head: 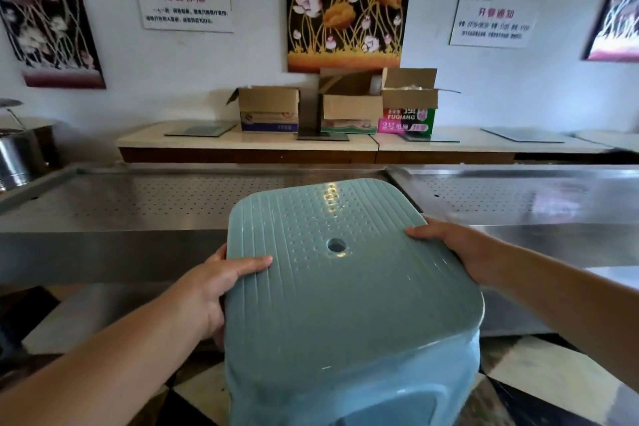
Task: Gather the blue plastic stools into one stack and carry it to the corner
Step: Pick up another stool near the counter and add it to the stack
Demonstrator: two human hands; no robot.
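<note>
Closest to me, I have the blue stool up in front of my chest, seat facing the camera and tilted slightly away, its legs dropping out of sight at the bottom of the view. My left hand grips the seat's left edge, thumb lying flat across the ribbed top and the other fingers curled underneath. My right hand holds the right edge the same way, thumb on top near the far right corner, the rest of the fingers hidden behind the rim. A round hole sits in the middle of the seat. I cannot tell whether more stools are nested beneath this one.

Under the stool I see a black and white checkered floor. Just beyond it runs a long stainless steel counter with a perforated top, spanning the whole width. At its far left edge stands a metal pot.

Behind that is a pale-topped sideboard against the wall, carrying three open cardboard boxes near its middle. On the wall hang flower paintings and two white notices.
</note>
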